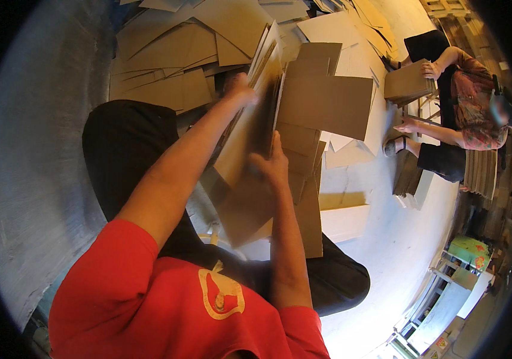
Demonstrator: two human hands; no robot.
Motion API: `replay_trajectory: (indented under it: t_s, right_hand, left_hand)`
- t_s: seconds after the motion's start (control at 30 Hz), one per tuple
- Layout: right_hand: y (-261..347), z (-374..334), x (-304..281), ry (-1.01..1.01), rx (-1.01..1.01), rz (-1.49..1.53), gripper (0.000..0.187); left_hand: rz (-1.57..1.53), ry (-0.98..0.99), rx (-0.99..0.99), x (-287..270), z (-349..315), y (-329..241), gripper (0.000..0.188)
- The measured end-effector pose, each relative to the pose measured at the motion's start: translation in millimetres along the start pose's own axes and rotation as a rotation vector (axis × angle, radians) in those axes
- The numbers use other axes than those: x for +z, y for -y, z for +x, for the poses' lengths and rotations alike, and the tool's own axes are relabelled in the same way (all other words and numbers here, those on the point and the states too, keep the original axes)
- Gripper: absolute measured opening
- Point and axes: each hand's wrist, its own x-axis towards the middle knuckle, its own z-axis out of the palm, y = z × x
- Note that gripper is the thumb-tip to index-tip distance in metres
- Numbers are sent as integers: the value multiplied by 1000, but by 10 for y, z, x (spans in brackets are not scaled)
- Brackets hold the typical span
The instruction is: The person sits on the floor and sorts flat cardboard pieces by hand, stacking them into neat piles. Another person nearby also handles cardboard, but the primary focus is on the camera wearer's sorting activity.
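A batch of brown cardboard sheets [245, 140] stands tilted on edge between my hands, over my lap. My left hand [241, 91], slightly blurred, is closed on its left edge near the far end. At the near right edge is my right hand [272, 163], thumb across the face of the sheets and fingers on the outer side, partly hidden. Just right of the batch, more loose cardboard pieces [326, 106] overlap in an uneven pile reaching down to my right knee.
Flat cardboard sheets [169, 51] lie scattered across the floor ahead. At the right, a seated co-worker [474, 102] holds a cardboard stack [410, 82], with bundled sheets [480, 172] alongside. A pale wall [34, 161] rises at my left. A metal frame with a bench [441, 311] stands lower right.
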Motion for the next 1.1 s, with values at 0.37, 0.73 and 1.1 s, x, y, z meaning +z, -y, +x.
replay_trajectory:
  t_s: [0.37,0.73,1.1]
  right_hand:
    - [462,344,-100,-125,-29,-395,16]
    - [532,785,-405,263,-179,-218,48]
    - [138,1176,-1870,-2,357,-1042,39]
  left_hand:
    - [-93,-80,148,-70,-263,27,48]
    - [-365,-127,100,381,-172,66,131]
    - [-219,-54,-18,248,-206,-169,111]
